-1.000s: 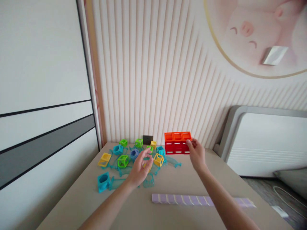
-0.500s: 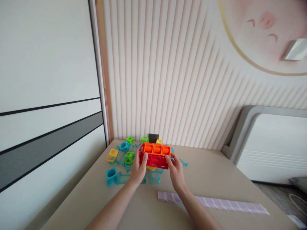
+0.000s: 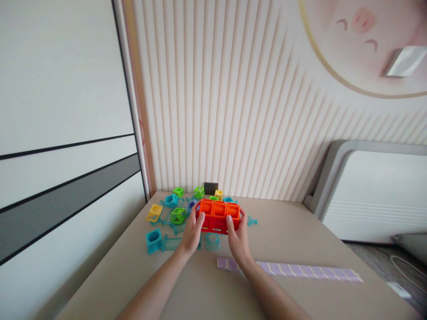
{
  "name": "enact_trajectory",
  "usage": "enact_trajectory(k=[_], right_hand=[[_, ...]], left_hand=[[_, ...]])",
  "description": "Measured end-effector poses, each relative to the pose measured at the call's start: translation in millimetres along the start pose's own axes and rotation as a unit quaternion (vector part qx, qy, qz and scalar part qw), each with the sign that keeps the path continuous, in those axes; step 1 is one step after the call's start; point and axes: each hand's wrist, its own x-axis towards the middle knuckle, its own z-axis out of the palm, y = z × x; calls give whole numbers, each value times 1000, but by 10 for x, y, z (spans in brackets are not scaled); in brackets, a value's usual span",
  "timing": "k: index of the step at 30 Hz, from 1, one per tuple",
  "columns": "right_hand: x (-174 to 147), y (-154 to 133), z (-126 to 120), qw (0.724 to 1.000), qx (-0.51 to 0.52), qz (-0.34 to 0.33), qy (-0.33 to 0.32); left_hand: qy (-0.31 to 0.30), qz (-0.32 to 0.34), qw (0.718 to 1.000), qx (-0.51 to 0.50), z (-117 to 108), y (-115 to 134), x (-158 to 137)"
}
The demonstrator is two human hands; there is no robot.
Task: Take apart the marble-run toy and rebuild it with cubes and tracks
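Between my hands is a joined block of toy cubes: a row of orange cubes (image 3: 219,209) along the top and a row of red cubes (image 3: 216,225) under it. My left hand (image 3: 192,230) grips the left end, its thumb on the front. At the right end my right hand (image 3: 239,235) is closed around the block, thumb pressed to the front face. The block is held up over the table, hiding some of the pieces behind it. A clear blue ring-like piece (image 3: 212,241) lies just below the block in view.
On the table (image 3: 283,226) lie a blue cube (image 3: 154,241), a yellow cube (image 3: 154,213), a green cube (image 3: 178,215) and several translucent blue track pieces (image 3: 171,243). A long purple strip (image 3: 300,270) lies at the front right. A dark box (image 3: 211,188) stands by the ribbed wall.
The block has tilted slightly, so its red front looks different. My right thumb has shifted a little left along it. The whole view has moved slightly.
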Motion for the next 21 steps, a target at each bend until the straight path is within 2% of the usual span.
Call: enact_trajectory(k=[3,6,10,14,18,21], right_hand=[[-29,-59,8,999,27,4,-30],[-18,-136,26,998,37,37,-41],[0,-195,22,996,59,53,-34],[14,-190,1,993,103,54,-15],[38,-176,24,971,198,128,-44],[39,-189,50,967,200,152,-39]], left_hand=[[27,-13,999,35,0,-7,5],[55,-4,997,56,4,-47,-5],[42,2,998,37,-7,-68,-17],[22,-30,998,-54,-15,-5,-15],[-15,-104,971,-217,19,66,-18],[7,-110,972,-210,44,63,-13]])
